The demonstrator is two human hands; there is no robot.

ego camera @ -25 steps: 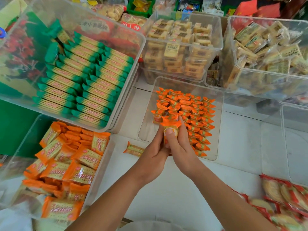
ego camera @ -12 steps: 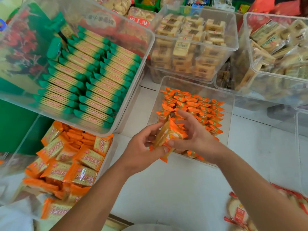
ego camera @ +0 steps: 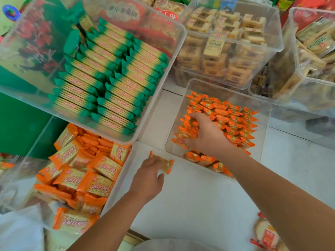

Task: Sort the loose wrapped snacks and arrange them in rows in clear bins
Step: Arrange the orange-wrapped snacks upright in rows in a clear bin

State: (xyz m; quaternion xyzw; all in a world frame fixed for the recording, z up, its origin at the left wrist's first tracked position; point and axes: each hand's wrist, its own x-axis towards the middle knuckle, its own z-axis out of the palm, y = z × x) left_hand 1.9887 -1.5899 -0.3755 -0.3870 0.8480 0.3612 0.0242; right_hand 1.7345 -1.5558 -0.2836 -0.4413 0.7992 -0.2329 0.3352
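Note:
A clear bin (ego camera: pixel 213 84) in the middle holds rows of small orange-wrapped snacks (ego camera: pixel 233 120). My right hand (ego camera: pixel 206 136) reaches into the bin's left side, its fingers curled round a bunch of these orange snacks (ego camera: pixel 184 131) set against the rows. My left hand (ego camera: pixel 147 178) lies on the white table (ego camera: pixel 190 205) just outside the bin's near left corner, fingers over a loose orange-wrapped snack (ego camera: pixel 167 164) lying there.
A bin of green-wrapped crackers (ego camera: pixel 108 78) stands at upper left, above a bin of orange cracker packs (ego camera: pixel 78 174). Bins of tan wrapped cakes (ego camera: pixel 226 42) and other snacks (ego camera: pixel 315 51) stand behind. More red-wrapped snacks (ego camera: pixel 266 234) lie at the lower right.
My hands have parted. The right hand carried the bunch of orange snacks into the bin; the left dropped to the loose snack on the table.

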